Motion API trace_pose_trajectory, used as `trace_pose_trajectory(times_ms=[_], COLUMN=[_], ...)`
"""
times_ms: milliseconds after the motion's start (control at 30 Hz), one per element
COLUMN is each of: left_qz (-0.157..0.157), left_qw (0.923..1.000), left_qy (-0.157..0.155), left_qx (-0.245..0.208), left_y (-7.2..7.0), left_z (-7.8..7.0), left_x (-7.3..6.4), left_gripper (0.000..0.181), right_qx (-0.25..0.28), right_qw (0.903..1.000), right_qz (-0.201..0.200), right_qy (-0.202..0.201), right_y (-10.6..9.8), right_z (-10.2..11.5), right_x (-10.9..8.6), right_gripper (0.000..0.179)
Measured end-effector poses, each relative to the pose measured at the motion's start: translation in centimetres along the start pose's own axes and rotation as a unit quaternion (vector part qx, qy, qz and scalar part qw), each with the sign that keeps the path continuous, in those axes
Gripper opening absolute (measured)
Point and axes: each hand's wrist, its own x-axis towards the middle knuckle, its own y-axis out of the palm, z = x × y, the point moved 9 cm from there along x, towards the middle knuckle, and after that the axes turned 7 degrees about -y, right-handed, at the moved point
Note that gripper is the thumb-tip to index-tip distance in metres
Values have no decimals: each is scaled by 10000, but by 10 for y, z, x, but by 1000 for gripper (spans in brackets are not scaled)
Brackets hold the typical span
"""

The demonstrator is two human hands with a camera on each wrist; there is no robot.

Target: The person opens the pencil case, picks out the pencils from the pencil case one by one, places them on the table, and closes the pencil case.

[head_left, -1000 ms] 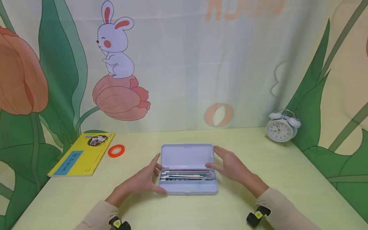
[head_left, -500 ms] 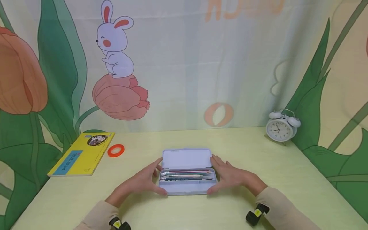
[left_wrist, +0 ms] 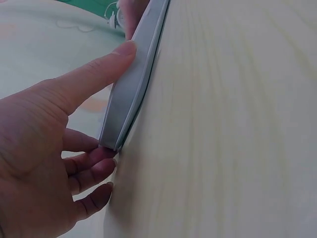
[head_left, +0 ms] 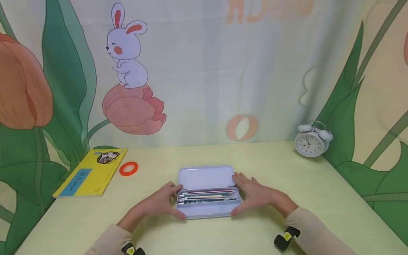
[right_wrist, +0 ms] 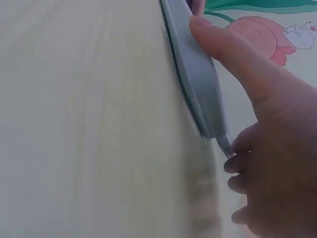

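A white pencil case point(head_left: 204, 211) lies on the table with its lid point(head_left: 206, 177) swung back, away from me. Several pencils point(head_left: 207, 195) lie side by side in its rear compartment. At the left end, my left hand point(head_left: 160, 201) holds the case, thumb on the front edge and fingers round the side. My right hand point(head_left: 256, 194) grips the other end, its thumb at the front corner and its fingertips by the lid's right edge. Both wrist views show a thumb on the case's front wall point(left_wrist: 130, 84), with the other fingers bent near its end.
A yellow book point(head_left: 90, 173) lies at the left of the table, with an orange-red ring point(head_left: 129, 169) beside it. A white alarm clock point(head_left: 310, 143) stands at the back right. Behind the table hangs a printed curtain point(head_left: 204, 78).
The lid has tipped further back. My right hand has moved its thumb from the lid to the case's front corner. My left fingers and the case have shifted slightly toward me.
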Motion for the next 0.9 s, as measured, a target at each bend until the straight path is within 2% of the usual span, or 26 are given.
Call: trace_pose_trajectory(times_ms=[100, 200, 300, 367, 433, 533, 700, 900], left_qz=[-27, -59, -89, -114, -140, -161, -149, -151], left_qw=[10000, 10000, 9999, 9999, 9998, 9997, 9998, 9996], left_qy=[-13, 12, 69, 111, 140, 156, 152, 215], left_qx=[11, 14, 11, 25, 32, 33, 26, 62], left_y=[1, 1, 0, 0, -1, -1, -2, -1], left_z=[0, 0, -1, -1, -2, -2, -2, -3], left_x=[0, 0, -1, -1, -2, -3, -4, -3], left_gripper=[108, 108, 108, 108, 108, 108, 108, 108], right_qx=[-50, -164, -280, -267, -252, -279, -448, -540], right_qw=[10000, 9988, 9918, 9855, 9814, 9785, 9759, 9732], right_qz=[-28, -449, -1143, -1418, -1410, -1182, -914, -882], right_qy=[7, -68, -492, -894, -1277, -1667, -1930, -2055], right_y=[-10, -28, -44, -48, -44, -34, -21, -11], right_z=[5, 13, 30, 44, 59, 76, 94, 104], right_x=[-5, -8, -6, -2, 3, 12, 25, 31], right_gripper=[123, 104, 71, 47, 28, 15, 9, 8])
